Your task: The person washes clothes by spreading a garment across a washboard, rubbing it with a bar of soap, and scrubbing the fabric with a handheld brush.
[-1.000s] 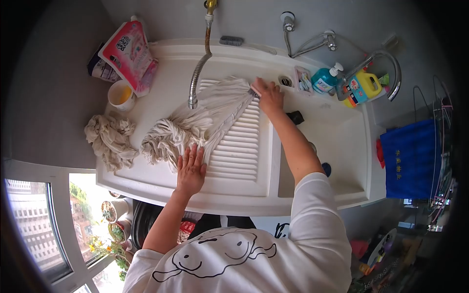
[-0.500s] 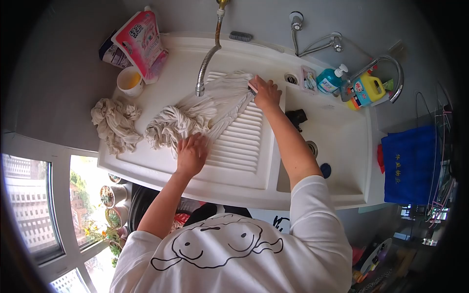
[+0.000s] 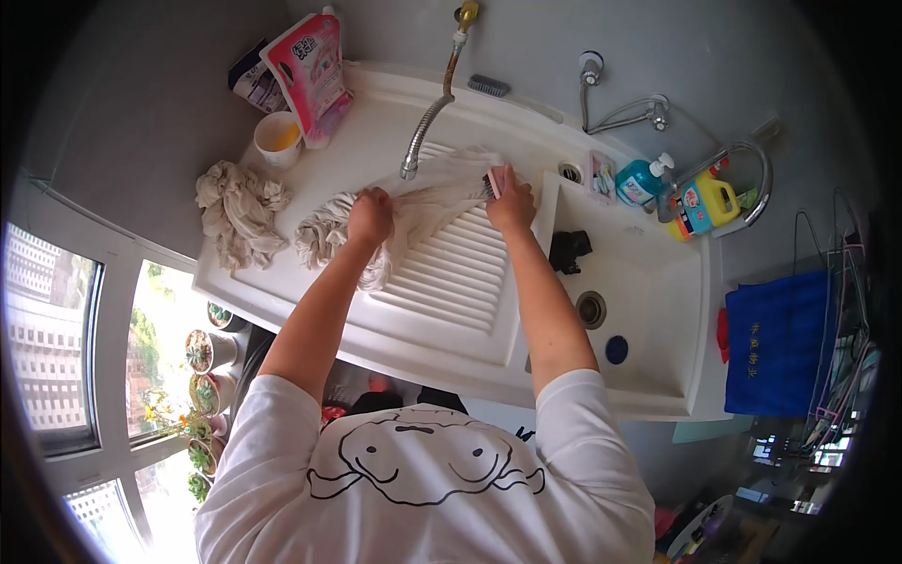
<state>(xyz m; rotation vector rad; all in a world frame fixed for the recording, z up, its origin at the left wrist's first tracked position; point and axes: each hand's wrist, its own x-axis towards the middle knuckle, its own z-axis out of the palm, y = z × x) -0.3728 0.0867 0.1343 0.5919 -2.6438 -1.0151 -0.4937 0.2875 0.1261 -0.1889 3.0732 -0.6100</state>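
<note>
A wet off-white cloth (image 3: pixel 425 212), perhaps a garment, lies bunched at its left end and stretched across the ridged washboard (image 3: pixel 451 287) of the sink counter. My left hand (image 3: pixel 371 220) is closed on the cloth near the bunched part, its fingertips partly hidden. In my right hand (image 3: pixel 513 205) is a pink scrubbing brush (image 3: pixel 497 180), dark bristles facing left, at the cloth's right end beside the basin. A second crumpled cloth (image 3: pixel 240 214) rests on the counter farther left.
A flexible metal faucet (image 3: pixel 425 132) hangs over the cloth. Behind stand a pink detergent pouch (image 3: pixel 315 75) and a white cup (image 3: pixel 278 139). The basin (image 3: pixel 648 310) on the right holds a black item (image 3: pixel 569 251). A blue soap bottle (image 3: pixel 639 181) and a yellow-capped jug (image 3: pixel 703 207) stand behind it.
My left hand has gone from lying spread on the cloth's near edge to closed on it, farther back. The brush has tilted upright in my right hand. The camera view has shifted.
</note>
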